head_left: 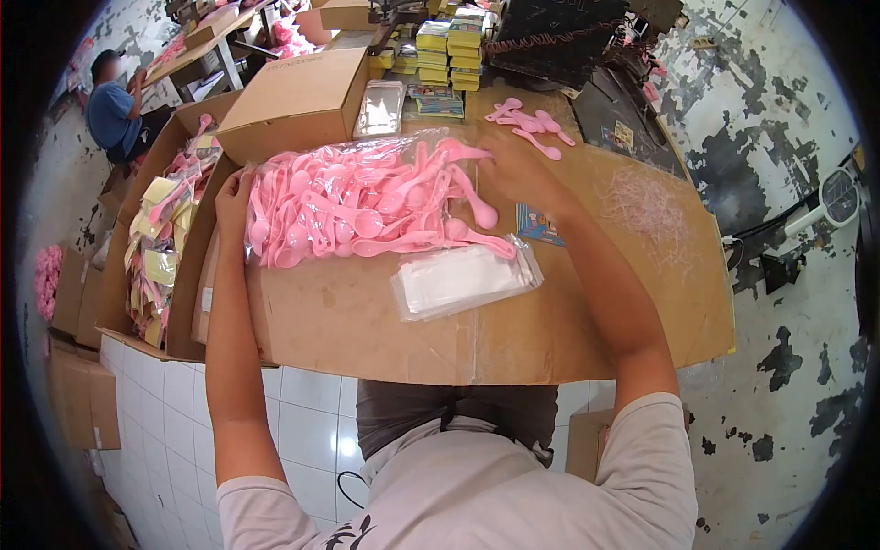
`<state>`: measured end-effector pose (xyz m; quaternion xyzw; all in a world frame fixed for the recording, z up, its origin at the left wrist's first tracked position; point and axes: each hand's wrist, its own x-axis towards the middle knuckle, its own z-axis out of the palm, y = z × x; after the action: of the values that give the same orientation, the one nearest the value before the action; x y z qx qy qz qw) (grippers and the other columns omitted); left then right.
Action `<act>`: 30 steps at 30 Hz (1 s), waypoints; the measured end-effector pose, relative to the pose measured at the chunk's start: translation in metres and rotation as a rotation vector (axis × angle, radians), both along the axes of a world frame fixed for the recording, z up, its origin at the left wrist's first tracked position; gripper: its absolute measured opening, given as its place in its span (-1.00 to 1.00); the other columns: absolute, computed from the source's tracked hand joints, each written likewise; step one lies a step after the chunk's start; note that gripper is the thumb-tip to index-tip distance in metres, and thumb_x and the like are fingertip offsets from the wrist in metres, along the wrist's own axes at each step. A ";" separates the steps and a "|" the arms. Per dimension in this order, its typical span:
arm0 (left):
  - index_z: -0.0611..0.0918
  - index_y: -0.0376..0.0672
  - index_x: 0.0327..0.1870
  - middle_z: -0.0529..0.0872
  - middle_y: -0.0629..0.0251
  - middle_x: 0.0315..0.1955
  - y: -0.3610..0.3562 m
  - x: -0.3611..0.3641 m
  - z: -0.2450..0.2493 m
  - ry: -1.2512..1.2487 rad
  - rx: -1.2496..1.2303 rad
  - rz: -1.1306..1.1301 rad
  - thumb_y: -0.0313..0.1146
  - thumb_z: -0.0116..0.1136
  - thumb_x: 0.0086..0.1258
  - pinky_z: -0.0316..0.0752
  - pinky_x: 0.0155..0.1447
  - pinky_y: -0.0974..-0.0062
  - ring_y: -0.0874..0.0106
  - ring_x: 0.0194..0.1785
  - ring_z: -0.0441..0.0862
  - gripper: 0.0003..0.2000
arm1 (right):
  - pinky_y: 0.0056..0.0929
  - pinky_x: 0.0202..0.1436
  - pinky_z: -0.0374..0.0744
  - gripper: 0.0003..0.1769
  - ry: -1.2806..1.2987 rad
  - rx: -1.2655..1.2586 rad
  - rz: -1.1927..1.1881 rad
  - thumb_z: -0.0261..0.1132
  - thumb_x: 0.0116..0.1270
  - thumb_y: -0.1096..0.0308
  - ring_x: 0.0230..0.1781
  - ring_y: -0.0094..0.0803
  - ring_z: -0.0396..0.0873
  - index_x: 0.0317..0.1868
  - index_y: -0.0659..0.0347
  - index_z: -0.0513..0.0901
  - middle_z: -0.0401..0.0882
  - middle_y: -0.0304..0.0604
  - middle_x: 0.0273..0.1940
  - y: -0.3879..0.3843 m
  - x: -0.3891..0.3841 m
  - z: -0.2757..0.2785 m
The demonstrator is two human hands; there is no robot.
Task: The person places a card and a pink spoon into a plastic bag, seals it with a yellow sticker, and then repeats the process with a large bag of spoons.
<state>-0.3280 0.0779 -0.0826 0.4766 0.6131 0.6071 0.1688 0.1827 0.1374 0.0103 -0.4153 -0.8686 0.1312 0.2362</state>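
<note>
A clear plastic bag full of pink spoons lies on the cardboard-covered table, its open end toward the right. At the bag's left end, my left hand is closed on the plastic edge. My right hand is beside the open end, fingers closed around the handle of a pink spoon; the fingertips are partly hidden. Some spoons stick out of the opening, one with its rounded end on the table. Just below lies a stack of clear flat plastic sleeves.
Several loose pink spoons lie beyond my right hand. A blue printed card sits under my right forearm, and a heap of thin plastic strands is farther right. Cardboard boxes stand left. A person sits at far left.
</note>
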 end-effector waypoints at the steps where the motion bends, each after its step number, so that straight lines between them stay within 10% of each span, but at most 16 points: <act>1: 0.74 -0.39 0.10 0.81 0.25 -0.05 0.001 0.000 0.000 0.009 0.004 0.005 -0.20 0.29 0.55 0.54 0.13 0.59 0.56 0.00 0.67 -0.63 | -0.07 0.14 0.58 -0.70 -0.034 -0.147 -0.063 0.31 0.40 0.29 0.10 0.06 0.63 0.03 0.29 0.69 0.64 0.17 0.03 -0.009 -0.003 0.017; 3: 0.74 -0.39 0.10 0.81 0.25 -0.06 0.000 0.001 0.001 0.010 0.003 0.009 -0.20 0.30 0.55 0.54 0.12 0.59 0.56 -0.01 0.66 -0.63 | -0.07 0.09 0.58 -0.70 -0.099 -0.441 -0.193 0.33 0.38 0.25 0.04 0.08 0.65 -0.02 0.28 0.71 0.67 0.18 -0.02 -0.037 -0.008 0.046; 6: 0.74 -0.38 0.10 0.81 0.26 -0.06 0.000 0.001 0.000 0.023 0.017 0.008 -0.21 0.30 0.55 0.54 0.11 0.60 0.57 -0.01 0.66 -0.63 | -0.07 0.01 0.58 -0.66 -0.124 -0.051 -0.069 0.39 0.34 0.16 -0.06 0.07 0.69 -0.07 0.28 0.73 0.72 0.18 -0.13 -0.050 0.002 0.013; 15: 0.74 -0.36 0.11 0.80 0.28 -0.03 0.005 -0.010 -0.006 0.018 0.007 -0.024 -0.20 0.28 0.56 0.52 0.16 0.59 0.56 0.03 0.66 -0.64 | -0.12 0.05 0.58 -0.65 -0.138 -0.425 -0.217 0.43 0.34 0.12 -0.12 0.04 0.68 -0.08 0.24 0.74 0.71 0.14 -0.20 -0.027 0.021 0.033; 21: 0.74 -0.35 0.12 0.80 0.27 -0.03 0.002 -0.005 -0.005 0.008 -0.023 -0.014 -0.19 0.28 0.56 0.52 0.17 0.59 0.56 0.04 0.66 -0.64 | -0.11 0.28 0.46 -0.63 -0.217 0.714 -0.301 0.37 0.35 0.10 -0.04 -0.06 0.65 0.01 0.19 0.72 0.69 0.08 -0.12 0.045 0.055 0.031; 24: 0.74 -0.37 0.11 0.80 0.27 -0.05 0.006 -0.009 -0.007 0.008 0.008 -0.016 -0.20 0.29 0.55 0.53 0.13 0.59 0.56 0.00 0.66 -0.63 | -0.19 -0.06 0.64 -0.65 -0.320 0.891 -0.211 0.42 0.31 0.22 -0.14 -0.13 0.72 0.04 0.18 0.71 0.73 0.01 -0.17 0.025 0.051 0.028; 26: 0.74 -0.39 0.11 0.81 0.26 -0.06 0.006 -0.009 -0.010 0.011 0.017 -0.013 -0.20 0.30 0.55 0.54 0.12 0.59 0.56 -0.01 0.66 -0.62 | -0.21 -0.06 0.63 -0.67 -0.287 -0.124 -0.172 0.43 0.28 0.24 -0.17 -0.12 0.70 -0.02 0.24 0.70 0.72 -0.03 -0.22 -0.029 0.026 0.046; 30: 0.74 -0.38 0.11 0.81 0.25 -0.05 0.004 -0.008 -0.005 -0.011 -0.002 -0.025 -0.19 0.30 0.54 0.53 0.15 0.59 0.56 0.01 0.67 -0.62 | -0.22 -0.09 0.62 -0.74 -0.243 -0.279 0.150 0.37 0.29 0.29 -0.26 -0.16 0.65 -0.10 0.29 0.69 0.70 -0.04 -0.26 -0.078 0.016 0.018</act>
<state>-0.3360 0.0818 -0.0880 0.4807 0.6069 0.6068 0.1801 0.1984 0.0594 0.0284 -0.3909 -0.8927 0.2165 0.0593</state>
